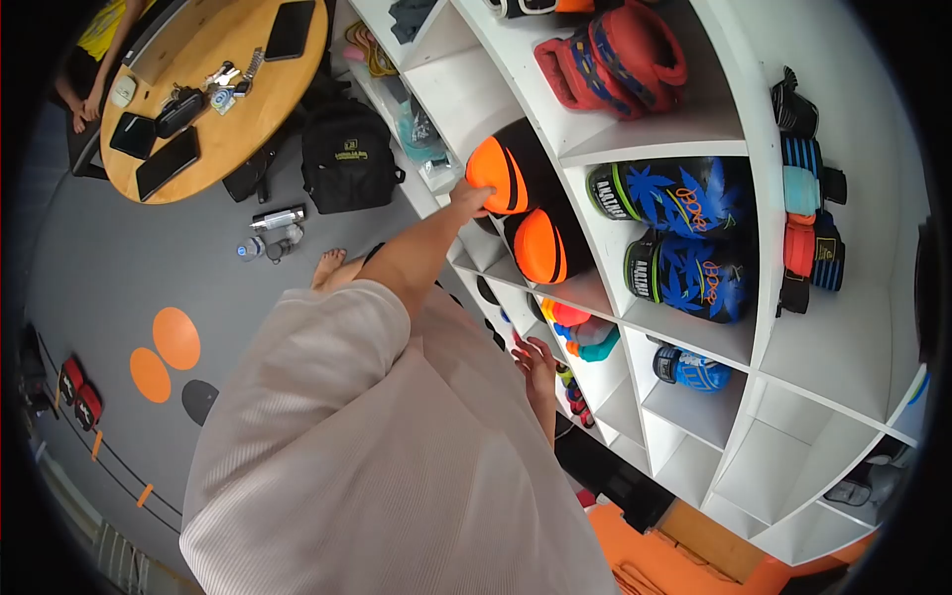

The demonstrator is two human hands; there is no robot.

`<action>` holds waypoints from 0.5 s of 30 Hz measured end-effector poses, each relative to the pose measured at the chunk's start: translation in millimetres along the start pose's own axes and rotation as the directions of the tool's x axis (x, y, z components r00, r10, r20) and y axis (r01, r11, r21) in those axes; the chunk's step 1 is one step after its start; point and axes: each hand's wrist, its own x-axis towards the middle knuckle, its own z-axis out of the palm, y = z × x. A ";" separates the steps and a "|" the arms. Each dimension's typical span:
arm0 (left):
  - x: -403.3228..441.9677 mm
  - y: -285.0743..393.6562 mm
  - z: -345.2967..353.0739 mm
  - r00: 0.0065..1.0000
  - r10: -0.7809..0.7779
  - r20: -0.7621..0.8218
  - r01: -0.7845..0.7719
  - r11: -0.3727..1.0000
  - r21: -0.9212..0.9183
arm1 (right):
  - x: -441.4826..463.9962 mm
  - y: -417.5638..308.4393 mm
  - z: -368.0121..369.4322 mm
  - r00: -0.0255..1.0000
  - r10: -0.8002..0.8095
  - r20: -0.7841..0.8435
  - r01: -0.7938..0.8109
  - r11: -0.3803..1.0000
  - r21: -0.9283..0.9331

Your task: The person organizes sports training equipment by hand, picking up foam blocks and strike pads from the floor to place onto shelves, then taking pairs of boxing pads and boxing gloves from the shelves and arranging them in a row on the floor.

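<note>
Right of the hands (pixel 475 199) stands the shelf (pixel 694 355), with gloves (pixel 687 199) in its compartments. The desk (pixel 233 139) lies ahead and left of them, carrying phones (pixel 168 165) and keys (pixel 227 75); between desk and shelf, the backpack (pixel 347 159) sits on the floor (pixel 99 248), near bottles (pixel 278 217).

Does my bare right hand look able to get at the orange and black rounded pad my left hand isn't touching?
Probably yes. Your right hand looks empty, the white shelf compartment is open in front, and nothing covers the orange and black pad; depth is hard to judge.
</note>
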 end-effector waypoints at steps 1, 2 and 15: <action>-15.6 -4.9 3.2 0.995 0.067 -0.076 -0.063 0.996 0.055 | -9.9 3.9 -3.5 1.000 0.003 0.003 -0.003 1.000 0.009; -25.9 -0.8 3.6 0.992 0.084 -0.093 -0.067 0.983 0.171 | -14.3 1.8 -4.8 1.000 0.010 0.015 -0.010 1.000 0.029; -215.6 -44.3 -95.1 0.977 0.212 0.014 -0.196 0.872 0.449 | -50.2 -120.6 -19.0 0.874 -0.121 0.471 0.249 0.943 -0.221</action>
